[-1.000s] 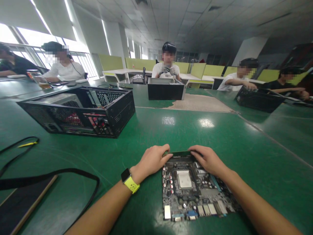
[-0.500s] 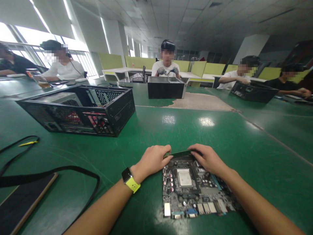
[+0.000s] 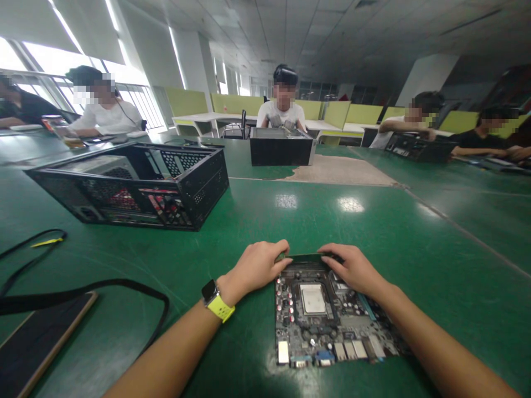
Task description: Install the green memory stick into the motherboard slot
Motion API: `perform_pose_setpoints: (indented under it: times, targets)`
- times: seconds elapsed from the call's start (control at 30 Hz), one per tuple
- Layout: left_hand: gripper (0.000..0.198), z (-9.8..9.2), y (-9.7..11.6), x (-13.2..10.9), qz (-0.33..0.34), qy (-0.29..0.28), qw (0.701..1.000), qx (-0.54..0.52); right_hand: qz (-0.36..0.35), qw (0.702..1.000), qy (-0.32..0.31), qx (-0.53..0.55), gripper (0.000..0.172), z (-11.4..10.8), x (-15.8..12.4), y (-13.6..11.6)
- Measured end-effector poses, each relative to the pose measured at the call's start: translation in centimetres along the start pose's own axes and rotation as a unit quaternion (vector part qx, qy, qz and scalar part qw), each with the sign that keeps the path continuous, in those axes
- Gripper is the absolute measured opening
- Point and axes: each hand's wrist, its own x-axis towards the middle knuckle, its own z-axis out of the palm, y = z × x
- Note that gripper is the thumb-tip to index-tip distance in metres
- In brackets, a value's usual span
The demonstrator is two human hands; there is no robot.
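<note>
A motherboard lies flat on the green table with its port side facing me. Near its middle sits a silver processor in a black bracket. Along the far edge, a green RAM stick stands on edge over the memory slots. Its left end is pinched in my left hand, which wears a watch with a yellow strap on the wrist. My right hand grips the other end between thumb and fingers. Whether the stick is seated in a slot cannot be made out.
An open black computer case lies at the left. A phone-like dark slab and a black strap are at the near left. Across the table, a person works at another case; more people sit at both sides.
The RAM stick was slanted, its left end lower; now it is nearly level. My left hand has risen slightly, while my right hand has barely moved.
</note>
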Motion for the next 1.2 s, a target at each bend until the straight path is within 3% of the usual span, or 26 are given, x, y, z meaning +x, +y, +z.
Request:
perform_pose_setpoints:
  times: [1.2]
  targets:
    - [0.023, 0.41, -0.44, -0.09, 0.016, 0.000, 1.000, -0.022, -0.013, 1.000, 0.000, -0.013, 0.022, -0.39, 0.12, 0.44]
